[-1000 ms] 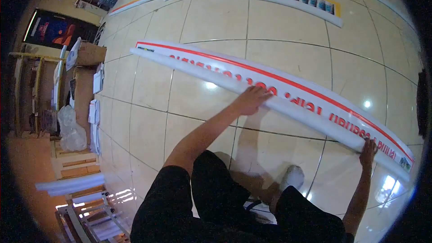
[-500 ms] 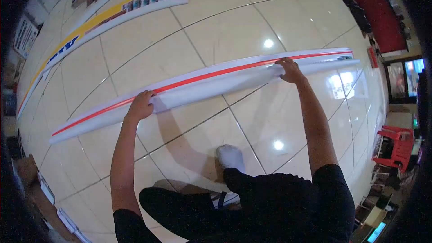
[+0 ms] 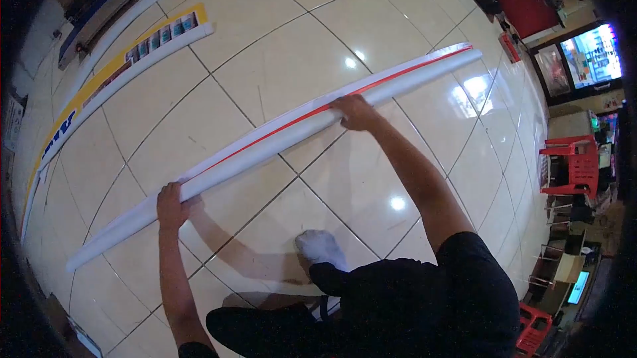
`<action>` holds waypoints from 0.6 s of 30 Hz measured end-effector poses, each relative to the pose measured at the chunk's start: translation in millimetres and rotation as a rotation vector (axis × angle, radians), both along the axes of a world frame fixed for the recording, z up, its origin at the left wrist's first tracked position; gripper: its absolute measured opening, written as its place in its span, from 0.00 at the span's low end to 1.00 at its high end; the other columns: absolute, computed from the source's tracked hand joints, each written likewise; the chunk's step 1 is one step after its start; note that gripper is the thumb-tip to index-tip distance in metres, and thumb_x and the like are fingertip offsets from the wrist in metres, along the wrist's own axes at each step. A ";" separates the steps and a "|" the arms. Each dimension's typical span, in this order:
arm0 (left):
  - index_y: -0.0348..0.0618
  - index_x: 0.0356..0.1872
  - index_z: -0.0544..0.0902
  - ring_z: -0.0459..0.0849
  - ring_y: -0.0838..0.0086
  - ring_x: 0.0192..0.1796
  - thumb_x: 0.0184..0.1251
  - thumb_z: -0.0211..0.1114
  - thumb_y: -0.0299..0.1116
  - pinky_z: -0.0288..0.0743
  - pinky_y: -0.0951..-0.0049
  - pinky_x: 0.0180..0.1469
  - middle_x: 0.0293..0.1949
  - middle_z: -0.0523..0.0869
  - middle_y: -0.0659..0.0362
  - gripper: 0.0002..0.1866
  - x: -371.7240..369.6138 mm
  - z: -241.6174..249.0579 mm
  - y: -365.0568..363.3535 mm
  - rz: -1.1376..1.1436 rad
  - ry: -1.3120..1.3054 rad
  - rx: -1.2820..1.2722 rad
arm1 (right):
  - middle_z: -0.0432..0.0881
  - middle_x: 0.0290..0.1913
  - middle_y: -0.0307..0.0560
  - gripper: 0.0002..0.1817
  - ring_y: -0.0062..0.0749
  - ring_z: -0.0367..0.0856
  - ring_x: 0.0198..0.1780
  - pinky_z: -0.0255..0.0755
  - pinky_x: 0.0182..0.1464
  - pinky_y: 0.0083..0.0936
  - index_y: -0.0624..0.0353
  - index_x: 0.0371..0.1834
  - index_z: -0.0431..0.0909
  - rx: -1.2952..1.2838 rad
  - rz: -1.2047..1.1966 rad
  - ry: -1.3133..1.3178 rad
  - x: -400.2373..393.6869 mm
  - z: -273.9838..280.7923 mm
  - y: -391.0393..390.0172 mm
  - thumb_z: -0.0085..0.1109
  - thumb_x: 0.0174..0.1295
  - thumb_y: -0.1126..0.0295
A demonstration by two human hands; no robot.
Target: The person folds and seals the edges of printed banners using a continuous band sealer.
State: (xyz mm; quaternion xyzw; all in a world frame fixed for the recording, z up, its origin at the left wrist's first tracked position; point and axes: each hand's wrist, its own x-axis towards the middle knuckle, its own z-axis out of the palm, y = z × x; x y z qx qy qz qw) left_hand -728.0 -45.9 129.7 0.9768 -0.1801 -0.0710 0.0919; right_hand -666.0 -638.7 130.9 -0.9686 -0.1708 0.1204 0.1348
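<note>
A long white banner (image 3: 265,151), rolled into a tube, lies slantwise across the tiled floor. A thin red stripe (image 3: 292,122) shows along its far side, fading out towards the left end. My left hand (image 3: 171,207) is closed over the roll left of its middle, fingers on the far side. My right hand (image 3: 355,112) is closed round it right of the middle, its fingers over the red stripe. The fingertips of both hands are partly hidden. My foot in a grey sock (image 3: 320,248) rests on the floor on the near side of the roll.
Another partly rolled banner, yellow and white (image 3: 119,78), lies at the upper left with printed pictures showing. Red plastic chairs (image 3: 576,165) stand at the right, near a lit glass door (image 3: 589,58). Glossy tiles (image 3: 265,46) cover the floor.
The banner is rolled further: its red stripe is thinner and is covered near the left end. Both hands have shifted along with the roll, and my view has turned.
</note>
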 end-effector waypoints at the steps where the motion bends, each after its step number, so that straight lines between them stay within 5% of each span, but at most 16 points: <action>1: 0.40 0.52 0.75 0.77 0.52 0.51 0.45 0.67 0.33 0.71 0.54 0.53 0.48 0.79 0.47 0.27 -8.7 -5.0 29.1 -0.046 -0.072 -0.039 | 0.77 0.58 0.48 0.36 0.45 0.70 0.64 0.62 0.65 0.46 0.49 0.62 0.72 0.082 0.099 -0.085 -8.6 -3.3 15.4 0.62 0.42 0.75; 2: 0.41 0.51 0.76 0.77 0.52 0.51 0.47 0.67 0.37 0.70 0.54 0.54 0.46 0.80 0.46 0.26 -18.7 2.9 59.5 0.009 -0.014 -0.023 | 0.75 0.61 0.47 0.37 0.45 0.69 0.65 0.59 0.68 0.48 0.48 0.65 0.69 0.049 0.216 -0.176 -21.1 -15.1 33.6 0.59 0.45 0.76; 3: 0.41 0.50 0.78 0.78 0.50 0.48 0.50 0.65 0.38 0.70 0.54 0.53 0.45 0.81 0.46 0.24 -37.0 -15.2 123.9 -0.079 -0.242 0.057 | 0.73 0.64 0.46 0.36 0.45 0.67 0.66 0.57 0.69 0.50 0.48 0.66 0.68 0.045 0.234 -0.185 -38.8 -11.5 51.1 0.58 0.48 0.76; 5: 0.41 0.48 0.80 0.77 0.47 0.52 0.57 0.65 0.38 0.68 0.53 0.58 0.46 0.82 0.44 0.19 -69.4 -5.2 232.9 0.295 -0.038 0.211 | 0.70 0.66 0.46 0.35 0.45 0.65 0.68 0.55 0.70 0.51 0.47 0.67 0.67 0.063 0.256 -0.189 -58.1 1.0 75.0 0.56 0.51 0.75; 6: 0.40 0.56 0.76 0.75 0.49 0.58 0.57 0.60 0.36 0.67 0.50 0.60 0.56 0.78 0.44 0.24 -101.1 -22.8 313.5 0.408 -0.063 0.317 | 0.69 0.67 0.46 0.33 0.45 0.64 0.68 0.54 0.70 0.51 0.47 0.68 0.67 -0.011 0.254 -0.189 -64.7 5.3 71.0 0.54 0.54 0.74; 7: 0.38 0.62 0.72 0.72 0.50 0.63 0.59 0.59 0.33 0.65 0.51 0.63 0.61 0.74 0.43 0.27 -121.7 14.5 249.1 1.009 -0.176 0.778 | 0.67 0.68 0.45 0.31 0.46 0.63 0.69 0.54 0.70 0.52 0.47 0.68 0.66 -0.088 0.255 -0.192 -70.2 6.8 63.7 0.53 0.56 0.73; 8: 0.38 0.62 0.72 0.72 0.50 0.63 0.59 0.59 0.33 0.65 0.51 0.63 0.61 0.74 0.43 0.27 -134.2 10.9 256.2 1.018 -0.179 0.786 | 0.67 0.68 0.45 0.31 0.46 0.63 0.69 0.54 0.70 0.52 0.47 0.68 0.66 -0.080 0.263 -0.196 -76.5 2.0 53.7 0.53 0.56 0.73; 10: 0.38 0.66 0.68 0.68 0.50 0.66 0.57 0.62 0.32 0.60 0.51 0.67 0.63 0.71 0.43 0.32 -149.7 -2.9 263.5 0.556 -0.189 0.569 | 0.65 0.68 0.46 0.32 0.43 0.62 0.69 0.54 0.70 0.51 0.46 0.68 0.66 -0.246 0.141 -0.257 -79.3 -13.3 36.0 0.55 0.55 0.72; 12: 0.38 0.65 0.68 0.68 0.49 0.66 0.53 0.63 0.29 0.57 0.50 0.69 0.61 0.72 0.43 0.34 -133.3 8.9 172.5 0.156 -0.252 0.281 | 0.68 0.65 0.47 0.32 0.43 0.64 0.68 0.55 0.70 0.50 0.47 0.66 0.68 -0.165 0.161 -0.272 -87.1 -13.2 45.2 0.56 0.53 0.73; 15: 0.39 0.61 0.71 0.70 0.50 0.64 0.46 0.62 0.23 0.62 0.52 0.66 0.56 0.76 0.45 0.33 -109.5 23.3 57.1 0.106 -0.097 0.066 | 0.72 0.60 0.48 0.30 0.43 0.66 0.66 0.58 0.68 0.48 0.50 0.61 0.72 -0.017 0.173 -0.141 -83.8 0.3 62.8 0.56 0.49 0.74; 18: 0.40 0.55 0.75 0.72 0.51 0.61 0.42 0.61 0.21 0.67 0.53 0.62 0.52 0.79 0.46 0.30 -74.8 13.5 53.1 0.121 0.082 -0.017 | 0.76 0.54 0.48 0.28 0.46 0.71 0.61 0.64 0.65 0.44 0.53 0.54 0.76 0.086 0.163 -0.045 -54.5 -0.9 61.2 0.56 0.44 0.77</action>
